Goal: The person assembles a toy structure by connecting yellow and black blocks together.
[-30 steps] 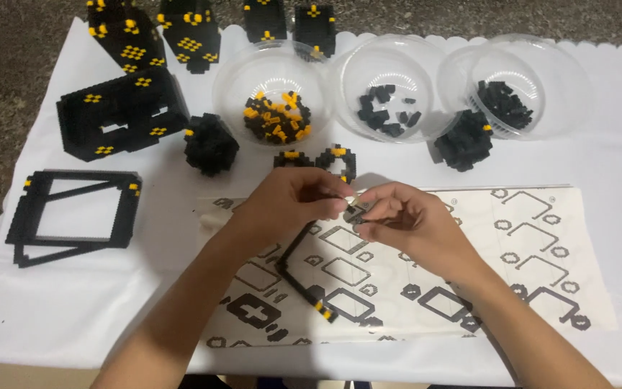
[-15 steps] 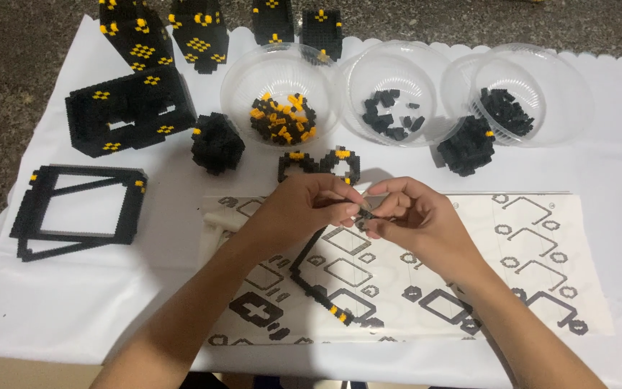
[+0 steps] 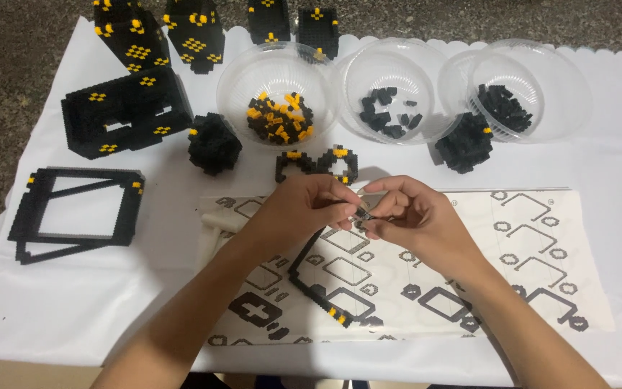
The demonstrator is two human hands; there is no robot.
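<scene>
Over the instruction sheet (image 3: 541, 252), with bare cloth (image 3: 613, 166) left and right and three bowls (image 3: 390, 65) well beyond, the left hand (image 3: 296, 212) and right hand (image 3: 412, 216) meet, fingers of both pinched on a black frame (image 3: 318, 288). Its long side runs from the fingertips down-left, then turns right to a yellow-tipped corner; the pinched end is probably one small brick, too tiny to tell. Since a second ago both hands stayed put, the frame likewise.

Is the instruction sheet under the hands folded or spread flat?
Spread flat: the sheet lies open on the cloth, diagrams showing, under both hands.
</scene>
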